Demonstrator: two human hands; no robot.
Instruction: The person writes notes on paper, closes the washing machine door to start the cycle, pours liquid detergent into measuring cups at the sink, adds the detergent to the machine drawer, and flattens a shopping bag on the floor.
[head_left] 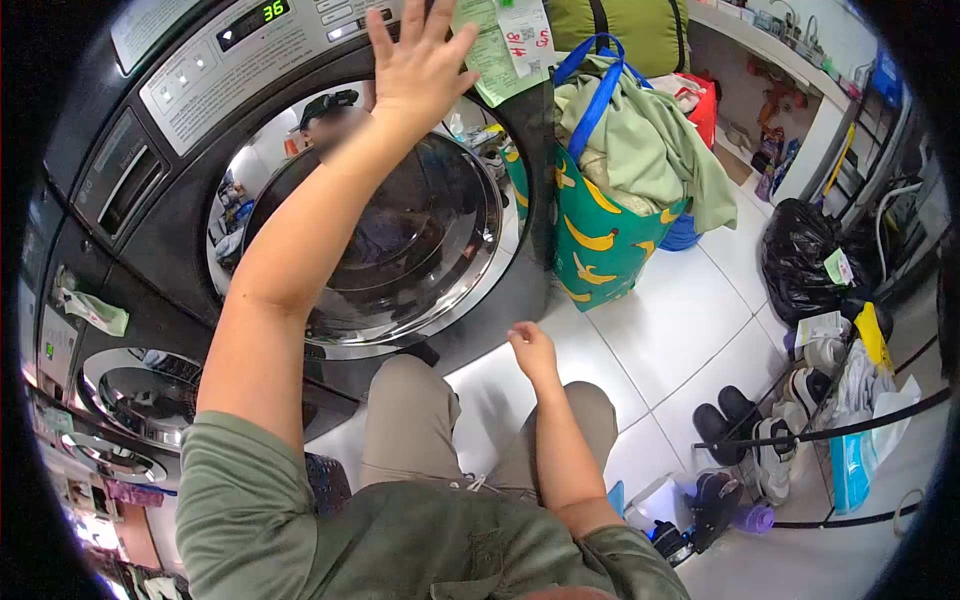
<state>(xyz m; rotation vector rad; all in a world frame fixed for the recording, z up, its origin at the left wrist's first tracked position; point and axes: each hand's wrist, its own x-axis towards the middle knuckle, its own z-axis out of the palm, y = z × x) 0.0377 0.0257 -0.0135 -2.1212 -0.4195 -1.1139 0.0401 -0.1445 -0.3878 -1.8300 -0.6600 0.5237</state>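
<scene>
With fingers spread, my left hand (415,60) is at the upper front of a dark front-load washing machine (530,240), beside its control panel (205,85). The panel's display (268,12) reads 36 in green. My left fingertips come close to a green paper sheet (482,55) on the machine's front; I cannot tell if they touch it. Below my left forearm is the round glass door (420,270), closed and reflective. My right hand (533,352) hovers above my knees, fingers loosely curled in, with no object showing in it.
A green banana-print bag (600,250) full of cloth stands right of the machine, before an olive bundle (640,35). Further right are a black garbage bag (810,255) and a rack with shoes (775,455). Another machine (140,395) stands at left.
</scene>
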